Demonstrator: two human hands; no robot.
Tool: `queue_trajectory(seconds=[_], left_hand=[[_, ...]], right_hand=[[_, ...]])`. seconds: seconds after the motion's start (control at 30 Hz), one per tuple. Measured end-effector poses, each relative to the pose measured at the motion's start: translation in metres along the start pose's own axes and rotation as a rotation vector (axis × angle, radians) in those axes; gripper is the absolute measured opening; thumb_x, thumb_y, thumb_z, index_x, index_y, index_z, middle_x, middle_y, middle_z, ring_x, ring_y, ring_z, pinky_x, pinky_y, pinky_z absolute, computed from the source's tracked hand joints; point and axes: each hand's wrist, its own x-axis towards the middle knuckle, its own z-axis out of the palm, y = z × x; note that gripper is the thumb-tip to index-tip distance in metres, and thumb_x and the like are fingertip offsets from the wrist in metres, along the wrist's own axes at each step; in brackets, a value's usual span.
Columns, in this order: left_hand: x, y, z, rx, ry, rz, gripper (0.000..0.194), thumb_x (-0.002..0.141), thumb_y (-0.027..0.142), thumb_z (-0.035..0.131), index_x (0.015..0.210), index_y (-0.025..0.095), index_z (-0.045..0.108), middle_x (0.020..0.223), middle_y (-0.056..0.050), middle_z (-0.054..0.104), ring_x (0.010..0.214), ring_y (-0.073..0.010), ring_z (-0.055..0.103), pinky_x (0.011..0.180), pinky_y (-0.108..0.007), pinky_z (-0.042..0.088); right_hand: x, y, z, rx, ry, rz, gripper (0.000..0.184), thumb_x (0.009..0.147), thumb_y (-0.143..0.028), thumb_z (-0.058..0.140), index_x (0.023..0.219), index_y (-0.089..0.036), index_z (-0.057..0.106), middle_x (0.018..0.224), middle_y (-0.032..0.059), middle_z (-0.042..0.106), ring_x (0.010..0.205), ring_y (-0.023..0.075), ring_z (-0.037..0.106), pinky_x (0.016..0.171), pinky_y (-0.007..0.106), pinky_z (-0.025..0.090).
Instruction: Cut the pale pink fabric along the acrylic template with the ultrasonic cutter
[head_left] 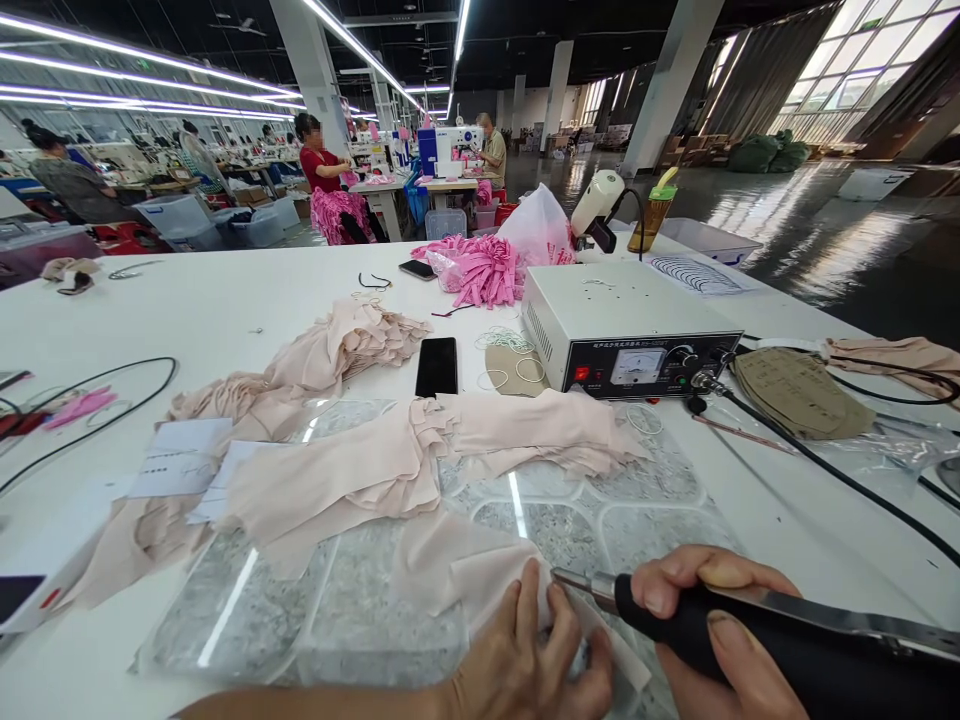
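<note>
My left hand (529, 645) lies on a thin beige fabric piece (480, 570), its fingers apart and fingertips pressing the cloth down. My right hand (716, 620) is wrapped round the black handle of an ultrasonic welding gun (675, 610). The gun's narrow metal tip meets or nearly meets the cloth just beside my left fingertips; exact contact cannot be made out. Beneath is a glossy clear sheet over a grey marbled pattern (375, 610). Just beyond my hands lie two stacks of cut beige pieces, a left stack (337, 470) and a right stack (525, 425).
A white generator box (622, 300) with a dial stands behind, its black cable (825, 480) running right. Nearby are a black phone (436, 367), pink strips (484, 270), tan templates (802, 390) and a beige heap (345, 345). Other people work at machines in the background.
</note>
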Motion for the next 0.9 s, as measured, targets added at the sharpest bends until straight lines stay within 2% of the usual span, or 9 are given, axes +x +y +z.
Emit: queue_trajectory(seconds=[0.37, 0.5, 0.73, 0.9], left_hand=[[0.000, -0.001, 0.000, -0.009, 0.004, -0.007, 0.064, 0.084, 0.076, 0.041, 0.113, 0.021, 0.056, 0.090, -0.007, 0.068, 0.089, -0.0325, 0.068, 0.076, -0.040, 0.049], [-0.001, -0.001, 0.000, 0.008, -0.007, 0.012, 0.058, 0.088, 0.070, 0.042, 0.116, 0.021, 0.055, 0.091, -0.007, 0.068, 0.089, -0.0316, 0.068, 0.076, -0.040, 0.048], [-0.006, 0.003, 0.003, -0.001, -0.046, 0.018, 0.064, 0.086, 0.074, 0.039, 0.119, 0.020, 0.053, 0.095, -0.009, 0.067, 0.094, -0.0349, 0.066, 0.074, -0.042, 0.048], [-0.006, 0.004, 0.003, 0.010, -0.077, 0.026, 0.058, 0.090, 0.068, 0.039, 0.120, 0.020, 0.051, 0.096, -0.009, 0.066, 0.093, -0.0339, 0.066, 0.075, -0.044, 0.048]], right_hand=[[0.003, -0.003, 0.009, -0.105, 0.051, -0.074, 0.011, 0.080, -0.022, 0.063, 0.077, -0.021, 0.052, 0.066, -0.0004, 0.059, 0.052, 0.0135, 0.058, 0.046, 0.028, 0.055], [0.003, -0.004, 0.009, -0.081, 0.033, -0.071, 0.009, 0.081, -0.025, 0.062, 0.081, -0.022, 0.053, 0.068, -0.0009, 0.057, 0.052, 0.0135, 0.057, 0.046, 0.030, 0.054], [-0.001, 0.004, 0.005, -0.045, 0.016, -0.036, 0.008, 0.082, -0.026, 0.059, 0.083, -0.021, 0.053, 0.069, -0.0009, 0.055, 0.054, 0.0143, 0.057, 0.049, 0.032, 0.054], [-0.002, 0.010, 0.001, -0.116, 0.036, -0.039, 0.007, 0.082, -0.026, 0.060, 0.086, -0.022, 0.054, 0.071, -0.0003, 0.055, 0.056, 0.0150, 0.057, 0.051, 0.034, 0.055]])
